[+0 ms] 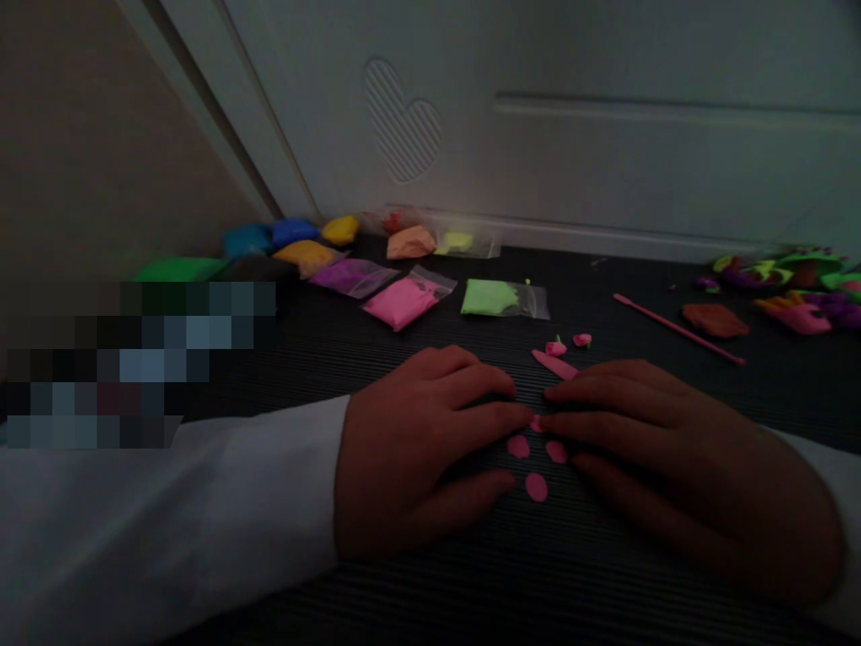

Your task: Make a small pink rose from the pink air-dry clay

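Head view: nearest your fingers, a round pink clay disc (536, 487) lies flat on the bench (437, 601), by your left thumb tip. Just past it lie two more flat bits, the left pink clay piece (517, 446) and the right pink clay piece (556, 451). They sit between your hands, maybe so you can reach them easily. The small pink clay bit (535, 423) is at your pointer fingertips, just past those two. Your left hand (430, 440) and right hand (673, 449) both have thumb and pointer finger apart. Both hands come in low, likely because the bit is tiny and needs a soft touch.

By your right fingers lies a flat pink tool (555, 364), perhaps kept close to grab. Two little pink rosebuds (555, 346) sit past it, maybe there so they don't get squashed. Off to the right lie a thin pink stick (679, 328) and a brown clay lump (715, 319). The pink clay bag (404, 301) and light green clay bag (491, 298) lie farther back, probably to leave you room.

The bench is black with thin lines. Behind it stands a pale panel (571, 170) with a stripy heart (404, 121). At the far left is a brownish wall (100, 135). The room looks dim.
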A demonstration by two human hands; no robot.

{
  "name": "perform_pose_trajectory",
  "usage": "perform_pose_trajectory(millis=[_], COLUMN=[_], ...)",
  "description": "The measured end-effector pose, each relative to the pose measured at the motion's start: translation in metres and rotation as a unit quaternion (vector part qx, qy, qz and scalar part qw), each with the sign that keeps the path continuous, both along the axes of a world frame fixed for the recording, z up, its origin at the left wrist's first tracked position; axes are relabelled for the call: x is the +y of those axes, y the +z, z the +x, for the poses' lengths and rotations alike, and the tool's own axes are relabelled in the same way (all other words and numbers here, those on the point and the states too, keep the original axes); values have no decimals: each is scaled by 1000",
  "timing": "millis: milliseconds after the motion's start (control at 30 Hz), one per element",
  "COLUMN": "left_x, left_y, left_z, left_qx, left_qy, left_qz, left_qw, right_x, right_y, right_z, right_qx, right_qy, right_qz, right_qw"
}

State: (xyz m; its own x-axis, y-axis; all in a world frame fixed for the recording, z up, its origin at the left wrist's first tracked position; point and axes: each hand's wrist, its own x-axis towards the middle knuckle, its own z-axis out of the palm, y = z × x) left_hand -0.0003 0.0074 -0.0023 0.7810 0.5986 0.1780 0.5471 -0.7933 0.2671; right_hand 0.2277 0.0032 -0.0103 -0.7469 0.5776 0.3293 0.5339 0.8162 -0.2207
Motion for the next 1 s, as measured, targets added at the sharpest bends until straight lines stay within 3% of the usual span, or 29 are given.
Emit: perform_pose_trajectory(millis=[1000], left_x=[-1], left_y=[0], left_z=[0], left_qx=[-11], left_qy=[-1], left_qz=[-9], left_qw=[1000], right_x=[0], right_y=[-1], right_z=[0], right_qx=[4], right_qy=[8], right_qz=[-3], right_qw=[1000])
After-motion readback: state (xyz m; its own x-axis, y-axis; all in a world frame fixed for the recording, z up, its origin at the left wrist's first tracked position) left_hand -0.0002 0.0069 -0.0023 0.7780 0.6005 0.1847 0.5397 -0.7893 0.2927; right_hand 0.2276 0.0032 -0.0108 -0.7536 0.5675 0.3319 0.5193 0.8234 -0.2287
